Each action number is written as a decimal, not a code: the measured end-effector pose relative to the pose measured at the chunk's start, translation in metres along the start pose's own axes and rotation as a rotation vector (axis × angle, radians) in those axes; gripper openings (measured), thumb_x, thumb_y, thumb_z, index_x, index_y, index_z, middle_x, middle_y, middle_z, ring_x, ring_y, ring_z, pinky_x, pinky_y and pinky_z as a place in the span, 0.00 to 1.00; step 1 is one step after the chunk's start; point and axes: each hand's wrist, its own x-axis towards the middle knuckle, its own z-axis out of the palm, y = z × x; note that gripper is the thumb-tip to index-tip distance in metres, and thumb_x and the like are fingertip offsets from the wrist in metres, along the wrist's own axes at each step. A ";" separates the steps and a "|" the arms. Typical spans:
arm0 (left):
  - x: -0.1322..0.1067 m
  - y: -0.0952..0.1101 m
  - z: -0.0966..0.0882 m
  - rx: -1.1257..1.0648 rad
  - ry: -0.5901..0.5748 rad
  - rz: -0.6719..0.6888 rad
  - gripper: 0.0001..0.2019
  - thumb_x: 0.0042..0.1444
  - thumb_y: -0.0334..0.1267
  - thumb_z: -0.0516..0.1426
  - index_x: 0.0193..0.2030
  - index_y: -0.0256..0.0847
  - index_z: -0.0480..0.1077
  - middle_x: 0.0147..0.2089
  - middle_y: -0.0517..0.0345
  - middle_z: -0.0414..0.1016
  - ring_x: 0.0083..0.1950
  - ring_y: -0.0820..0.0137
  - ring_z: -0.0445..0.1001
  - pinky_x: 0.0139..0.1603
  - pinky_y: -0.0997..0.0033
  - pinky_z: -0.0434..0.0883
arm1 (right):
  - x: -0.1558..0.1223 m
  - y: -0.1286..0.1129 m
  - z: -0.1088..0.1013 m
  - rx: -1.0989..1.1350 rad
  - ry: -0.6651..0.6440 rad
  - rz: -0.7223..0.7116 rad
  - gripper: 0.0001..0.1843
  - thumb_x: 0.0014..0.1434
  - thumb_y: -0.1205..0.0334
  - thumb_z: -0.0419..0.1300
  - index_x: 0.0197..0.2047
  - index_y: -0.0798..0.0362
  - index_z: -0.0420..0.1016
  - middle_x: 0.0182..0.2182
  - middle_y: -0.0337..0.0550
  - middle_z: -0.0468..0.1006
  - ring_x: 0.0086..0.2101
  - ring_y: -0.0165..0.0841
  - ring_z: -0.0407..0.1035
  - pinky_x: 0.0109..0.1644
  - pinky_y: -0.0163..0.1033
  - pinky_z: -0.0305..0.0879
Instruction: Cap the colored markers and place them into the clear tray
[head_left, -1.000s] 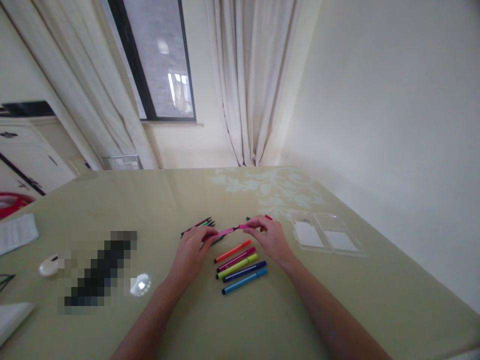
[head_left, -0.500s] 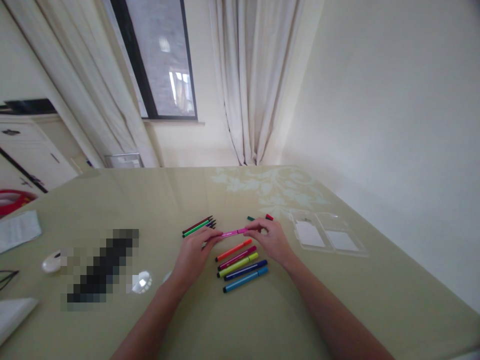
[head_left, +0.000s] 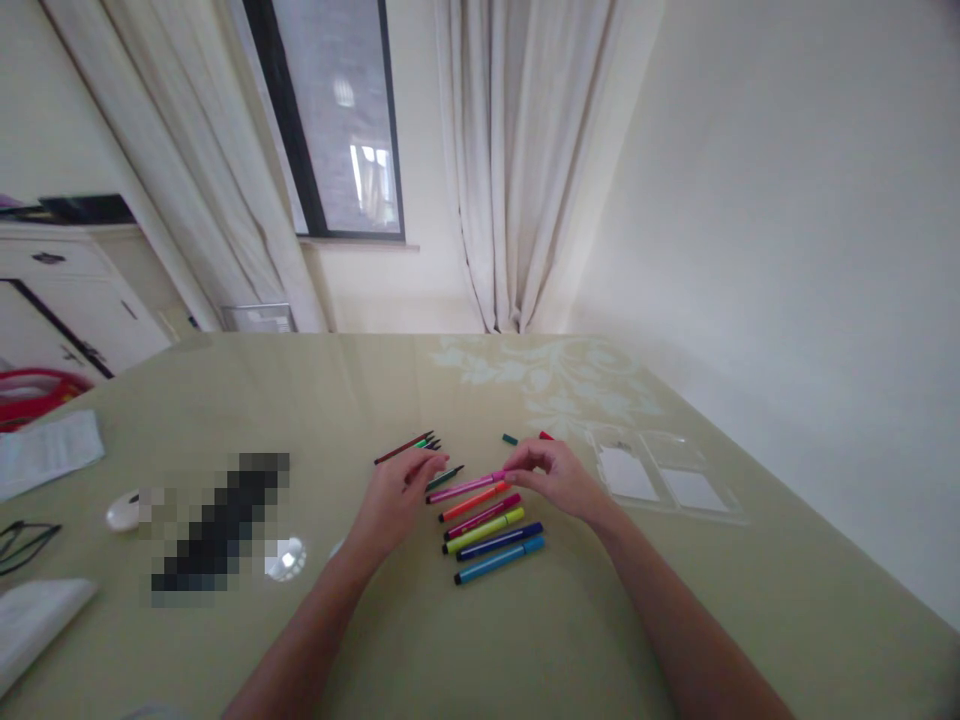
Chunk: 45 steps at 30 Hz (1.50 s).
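My right hand point(head_left: 553, 478) pinches the capped right end of a pink marker point(head_left: 465, 488), which lies slanted at the far end of a row of capped markers. Below it in the row are an orange marker point(head_left: 472, 503), a magenta marker point(head_left: 481, 517), a yellow-green marker point(head_left: 484, 530), a dark blue marker point(head_left: 500, 542) and a light blue marker point(head_left: 499, 561). My left hand point(head_left: 397, 495) hovers off the pink marker's left end, fingers loosely curled and apart with nothing in them. Beside its fingertips rests an uncapped dark green marker point(head_left: 446, 478), partly hidden.
Several uncapped markers point(head_left: 405, 447) lie beyond my left hand. A green cap point(head_left: 510, 439) and a red cap point(head_left: 547, 436) sit past my right hand. An opened clear plastic case point(head_left: 660, 500) is at right. A white mouse point(head_left: 124, 512) and a blurred dark object point(head_left: 217, 530) are at left.
The pink marker has come down from between both hands to the row beside the orange marker. My left hand has let go of it; my right still holds its end. The view has shifted slightly.
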 end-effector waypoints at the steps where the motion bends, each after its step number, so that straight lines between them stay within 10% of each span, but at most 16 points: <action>1: 0.000 -0.002 -0.001 0.079 0.018 -0.010 0.16 0.69 0.46 0.53 0.41 0.43 0.81 0.42 0.54 0.83 0.44 0.61 0.79 0.46 0.64 0.72 | -0.001 0.000 -0.003 -0.023 -0.044 0.021 0.13 0.58 0.51 0.71 0.35 0.52 0.84 0.29 0.41 0.82 0.32 0.33 0.75 0.38 0.38 0.69; 5: -0.002 -0.010 -0.004 0.384 -0.031 -0.060 0.09 0.65 0.42 0.58 0.40 0.43 0.80 0.44 0.51 0.81 0.48 0.57 0.77 0.51 0.59 0.70 | -0.004 0.002 -0.006 -0.191 -0.148 0.018 0.08 0.60 0.53 0.69 0.35 0.49 0.84 0.32 0.40 0.83 0.35 0.35 0.75 0.41 0.39 0.70; 11: -0.005 -0.012 -0.002 0.510 -0.141 -0.077 0.06 0.63 0.38 0.60 0.40 0.42 0.78 0.48 0.50 0.80 0.52 0.56 0.76 0.55 0.56 0.69 | 0.004 0.021 0.010 -0.658 0.207 -0.070 0.12 0.69 0.59 0.59 0.50 0.50 0.82 0.53 0.49 0.82 0.54 0.43 0.72 0.60 0.50 0.62; 15: -0.004 -0.008 0.000 0.447 -0.058 -0.033 0.07 0.67 0.39 0.57 0.43 0.41 0.75 0.47 0.50 0.81 0.51 0.56 0.76 0.54 0.56 0.69 | 0.010 0.033 0.019 -0.889 0.186 -0.017 0.15 0.69 0.64 0.59 0.57 0.48 0.78 0.58 0.50 0.79 0.59 0.46 0.69 0.62 0.52 0.57; 27: -0.003 -0.014 0.009 0.241 0.039 0.046 0.08 0.65 0.41 0.59 0.48 0.47 0.78 0.49 0.58 0.84 0.51 0.60 0.81 0.55 0.59 0.72 | 0.006 0.015 0.024 -0.323 0.245 -0.190 0.09 0.67 0.64 0.59 0.48 0.49 0.80 0.44 0.45 0.84 0.46 0.38 0.76 0.52 0.44 0.68; 45: -0.005 -0.005 0.013 0.222 -0.020 0.075 0.09 0.65 0.41 0.58 0.46 0.46 0.80 0.47 0.56 0.84 0.49 0.60 0.80 0.54 0.59 0.72 | 0.004 0.002 0.034 -0.169 0.268 -0.328 0.09 0.68 0.64 0.61 0.44 0.47 0.83 0.41 0.44 0.83 0.43 0.37 0.77 0.51 0.43 0.74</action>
